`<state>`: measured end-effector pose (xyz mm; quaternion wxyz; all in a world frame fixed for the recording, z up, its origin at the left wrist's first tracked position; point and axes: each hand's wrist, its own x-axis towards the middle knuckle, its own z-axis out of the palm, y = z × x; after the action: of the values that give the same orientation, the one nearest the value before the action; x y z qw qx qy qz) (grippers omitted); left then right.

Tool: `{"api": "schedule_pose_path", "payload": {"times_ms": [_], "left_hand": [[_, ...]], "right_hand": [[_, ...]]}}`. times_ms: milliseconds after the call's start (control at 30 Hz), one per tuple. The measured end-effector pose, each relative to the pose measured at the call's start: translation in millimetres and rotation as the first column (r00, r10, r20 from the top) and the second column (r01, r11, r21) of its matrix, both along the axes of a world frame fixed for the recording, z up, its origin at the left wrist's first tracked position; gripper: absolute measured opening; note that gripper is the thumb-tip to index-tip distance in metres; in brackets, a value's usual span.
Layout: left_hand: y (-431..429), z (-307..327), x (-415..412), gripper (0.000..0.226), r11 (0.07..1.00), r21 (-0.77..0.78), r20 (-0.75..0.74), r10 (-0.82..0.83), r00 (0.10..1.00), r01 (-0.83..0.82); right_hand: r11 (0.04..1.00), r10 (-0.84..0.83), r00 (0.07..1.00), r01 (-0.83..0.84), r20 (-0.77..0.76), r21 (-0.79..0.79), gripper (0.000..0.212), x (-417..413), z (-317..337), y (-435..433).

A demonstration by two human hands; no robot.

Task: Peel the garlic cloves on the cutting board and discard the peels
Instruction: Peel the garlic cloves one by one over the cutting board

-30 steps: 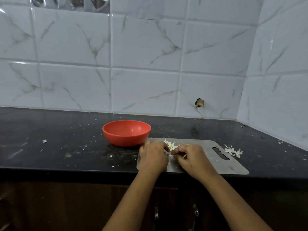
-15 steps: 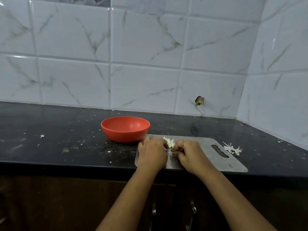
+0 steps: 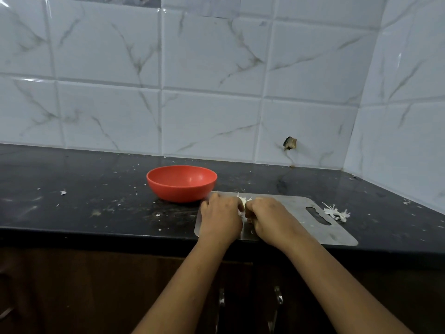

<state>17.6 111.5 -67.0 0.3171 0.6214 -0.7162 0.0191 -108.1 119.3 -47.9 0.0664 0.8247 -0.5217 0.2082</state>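
Black counter (image 3: 96, 189) speckled with pale flecks. Grey cutting board (image 3: 293, 206) at front edge, handle slot to right. Red bowl (image 3: 181, 183) just beside board's far left corner. Left hand (image 3: 220, 218), right hand (image 3: 269, 218) knuckles up on board, fingers curled, tips meeting and pinching garlic (image 3: 242, 204) between them: white, ragged, papery bits sticking up, mostly hidden. Small heap of white peels (image 3: 336, 212) on counter, just off board's right end.
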Motion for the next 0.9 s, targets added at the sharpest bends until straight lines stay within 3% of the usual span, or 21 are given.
{"api": "schedule_pose_path", "payload": {"times_ms": [167,333,433,567,700,767,900], "left_hand": [[6,3,2,0.038,0.987,-0.162,-0.049,-0.018,0.999,0.009],[3,-3,6,0.038,0.993,-0.118,-0.108,-0.029,0.994,0.016],[-3,-7,8,0.035,0.999,-0.054,-0.177,-0.016,0.984,0.007],[-8,-8,8,0.029,1.0,0.017,-0.215,-0.001,0.977,0.005],[-10,-11,11,0.033,1.0,0.022,-0.225,-0.006,0.974,0.011],[-9,-11,11,0.033,1.0,0.02,-0.235,-0.006,0.972,0.012],[-9,-10,10,0.028,0.999,0.015,-0.242,-0.035,0.97,0.04]], "right_hand": [[0.999,-0.033,0.996,0.035,-0.08,0.013,0.014,5,1,1],[1.0,-0.009,0.994,0.013,-0.113,0.029,0.018,7,11,-2],[0.999,-0.002,1.0,0.003,-0.009,0.051,0.021,2,19,-6],[0.993,0.037,0.982,-0.015,0.184,-0.118,0.015,-7,31,-8],[0.999,0.024,0.997,-0.022,-0.078,0.028,0.017,2,13,3],[0.998,0.035,0.994,-0.029,-0.103,0.061,0.019,1,13,1],[0.999,0.044,0.978,-0.047,0.205,0.012,0.016,-10,23,-8]]}}
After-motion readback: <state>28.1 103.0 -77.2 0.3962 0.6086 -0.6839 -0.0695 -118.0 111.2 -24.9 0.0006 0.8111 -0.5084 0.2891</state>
